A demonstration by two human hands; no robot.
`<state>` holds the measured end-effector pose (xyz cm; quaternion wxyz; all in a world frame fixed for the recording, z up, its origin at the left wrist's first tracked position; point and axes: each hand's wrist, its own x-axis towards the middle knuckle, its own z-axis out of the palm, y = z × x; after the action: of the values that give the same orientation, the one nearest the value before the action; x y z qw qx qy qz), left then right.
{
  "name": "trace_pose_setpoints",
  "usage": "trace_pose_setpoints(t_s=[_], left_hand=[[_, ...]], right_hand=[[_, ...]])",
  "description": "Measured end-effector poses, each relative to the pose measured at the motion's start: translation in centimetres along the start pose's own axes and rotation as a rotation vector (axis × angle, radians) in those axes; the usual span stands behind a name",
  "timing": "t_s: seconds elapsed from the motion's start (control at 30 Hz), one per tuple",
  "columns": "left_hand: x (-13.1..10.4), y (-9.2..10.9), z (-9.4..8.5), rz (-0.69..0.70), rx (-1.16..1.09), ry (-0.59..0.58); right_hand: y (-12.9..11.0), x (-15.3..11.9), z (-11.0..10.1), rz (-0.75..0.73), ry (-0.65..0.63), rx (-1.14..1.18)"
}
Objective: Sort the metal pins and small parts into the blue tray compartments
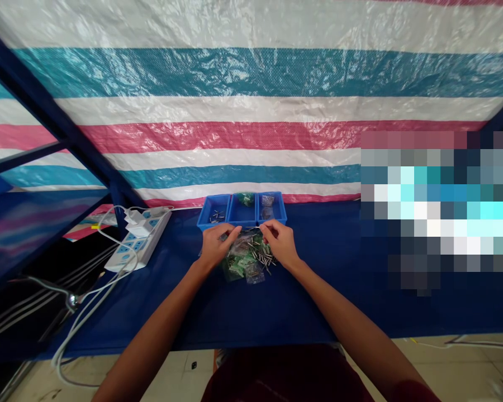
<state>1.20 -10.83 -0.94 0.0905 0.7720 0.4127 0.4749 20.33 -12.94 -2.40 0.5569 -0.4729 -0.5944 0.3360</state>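
My left hand (pixel 218 244) is closed in a pinch, thumb against fingers, just in front of the blue bins; what it holds, if anything, is too small to make out. Facing it, my right hand (pixel 280 243) pinches a thin pale rod (pixel 254 227), which points toward the left fingertips. Below and between the hands lies a pile of loose metal pins (pixel 263 254), with small clear and greenish plastic bags (pixel 237 265) among them. One clear bag (pixel 255 273) with small parts in it lies at the near edge of the pile.
Three joined blue bins stand behind the hands: the left bin (pixel 205 215) holds some pins, the middle bin (pixel 243 215) a green bag, the right bin (pixel 283 209) clear bags. Left are a white power strip (pixel 128 259) and cables (pixel 84 324) on the blue table (pixel 318 290). A striped sheet (pixel 235 109) hangs behind.
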Motion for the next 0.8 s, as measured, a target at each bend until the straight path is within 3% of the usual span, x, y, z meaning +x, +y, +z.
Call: trace_pose_setpoints(t_s=[0.13, 0.57, 0.7, 0.8], left_hand=[[-0.04, 0.28, -0.08, 0.012, 0.039, 0.058], [0.04, -0.32, -0.03, 0.006, 0.086, 0.024], [0.13, -0.42, 0.2, 0.017, 0.036, 0.1], [0.13, -0.42, 0.18, -0.084, -0.042, 0.177]], right_hand=[[-0.13, -0.01, -0.08, -0.014, -0.007, -0.011], [-0.15, -0.07, 0.01, -0.007, -0.001, 0.0], [-0.2, -0.06, 0.02, -0.011, -0.002, 0.004], [-0.22, -0.02, 0.04, -0.007, 0.0, 0.007]])
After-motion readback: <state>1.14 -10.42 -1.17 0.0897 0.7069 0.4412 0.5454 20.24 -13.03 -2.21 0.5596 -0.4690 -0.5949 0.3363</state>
